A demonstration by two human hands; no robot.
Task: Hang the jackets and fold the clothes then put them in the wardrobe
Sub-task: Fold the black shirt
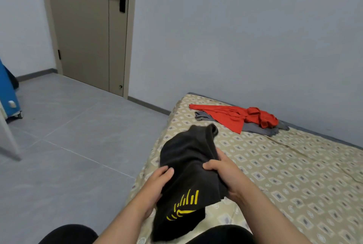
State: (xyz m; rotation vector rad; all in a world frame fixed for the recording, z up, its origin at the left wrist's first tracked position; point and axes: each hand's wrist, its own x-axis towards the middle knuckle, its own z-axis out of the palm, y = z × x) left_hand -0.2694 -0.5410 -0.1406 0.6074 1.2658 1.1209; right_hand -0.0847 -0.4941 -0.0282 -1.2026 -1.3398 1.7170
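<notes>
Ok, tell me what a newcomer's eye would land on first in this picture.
First the black garment with yellow markings, held by the left hand and the right hand over the near edge of the patterned bed. Next the red garment, lying on a grey one at the bed's far end by the wall. A brown door fills the upper left.

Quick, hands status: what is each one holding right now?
Left hand: grips the black fabric garment with yellow print, thumb on top.
Right hand: grips the same garment, bunching the cloth.
</notes>
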